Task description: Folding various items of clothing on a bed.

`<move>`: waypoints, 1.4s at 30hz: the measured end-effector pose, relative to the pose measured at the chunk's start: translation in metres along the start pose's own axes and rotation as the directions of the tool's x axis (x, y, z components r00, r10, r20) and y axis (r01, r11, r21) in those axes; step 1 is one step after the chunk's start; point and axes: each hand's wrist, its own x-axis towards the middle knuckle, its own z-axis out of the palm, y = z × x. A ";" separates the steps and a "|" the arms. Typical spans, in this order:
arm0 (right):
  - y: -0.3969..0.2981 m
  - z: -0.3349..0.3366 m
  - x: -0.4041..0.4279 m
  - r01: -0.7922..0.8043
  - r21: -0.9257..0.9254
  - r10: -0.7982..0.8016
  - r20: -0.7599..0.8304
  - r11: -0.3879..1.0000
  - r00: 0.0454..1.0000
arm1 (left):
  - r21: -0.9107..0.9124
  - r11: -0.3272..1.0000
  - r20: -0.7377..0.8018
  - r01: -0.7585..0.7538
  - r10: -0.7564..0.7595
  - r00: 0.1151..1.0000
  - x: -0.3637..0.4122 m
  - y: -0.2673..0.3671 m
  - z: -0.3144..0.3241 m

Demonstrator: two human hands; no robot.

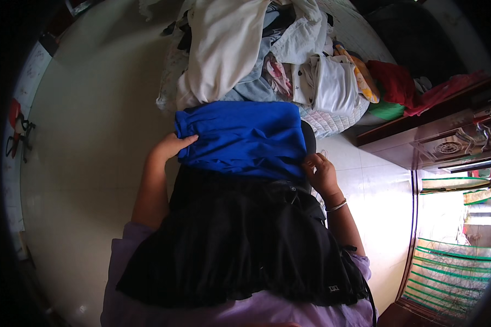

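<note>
A blue garment (pixel 245 139), folded into a rough rectangle with a gathered edge at its left end, lies across my knees. My left hand (pixel 174 144) grips that gathered end, thumb on top and fingers hidden beneath the cloth. At the near right corner, my right hand (pixel 322 173) has its fingers bent and pinches the fabric's edge. Creases run over the right half of the garment. Between it and my body spreads a black flared cloth (pixel 237 241), which covers my lap.
Beyond my knees sits a heap of clothes with cream trousers (pixel 225 49), a folded white garment (pixel 335 83) and red cloth (pixel 393 81). Dark carved wooden furniture (pixel 438 143) stands at the right, above a doorway with a striped curtain (pixel 454 269). Pale tile floor (pixel 86 163) extends left.
</note>
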 end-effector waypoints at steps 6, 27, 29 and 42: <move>-0.001 -0.005 -0.003 0.003 0.104 -0.002 -0.011 0.995 1.000 | -0.001 0.999 -0.006 -0.039 0.039 0.999 0.001 -0.004 0.000; 0.000 -0.031 -0.036 -0.212 0.348 0.052 0.417 0.913 0.907 | -0.035 0.999 0.029 -0.008 0.009 1.000 0.004 -0.005 -0.001; 0.000 -0.033 -0.031 -0.229 0.294 0.080 0.443 0.928 0.893 | -0.031 0.999 0.019 -0.006 0.007 1.000 0.002 -0.004 -0.001; 0.013 0.003 0.050 -0.631 0.256 0.526 0.377 0.732 0.762 | 0.035 0.999 -0.025 0.022 -0.021 0.999 0.002 0.011 -0.006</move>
